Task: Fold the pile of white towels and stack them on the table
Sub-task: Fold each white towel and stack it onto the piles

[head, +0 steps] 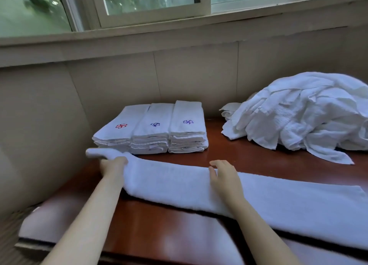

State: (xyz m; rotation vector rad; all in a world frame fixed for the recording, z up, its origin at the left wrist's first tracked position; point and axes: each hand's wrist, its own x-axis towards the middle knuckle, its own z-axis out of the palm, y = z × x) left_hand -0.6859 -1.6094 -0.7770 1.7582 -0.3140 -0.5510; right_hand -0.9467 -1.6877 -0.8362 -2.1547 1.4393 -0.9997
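A long white towel [179, 185], folded lengthwise into a strip, lies across the reddish-brown table [249, 161] from left to right. My left hand [112, 165] grips the strip near its left end, fingers curled round the edge. My right hand [223, 175] rests flat on the middle of the strip, fingers straight. Behind the strip stand three stacks of folded white towels [151, 129] side by side, with red, blue and purple embroidered marks on top. A loose pile of unfolded white towels [302, 113] fills the back right of the table.
A beige tiled wall [119, 81] runs right behind the stacks and down the left side. A window [149, 3] with a wide sill sits above it. The table's front edge [59, 242] lies near my forearms.
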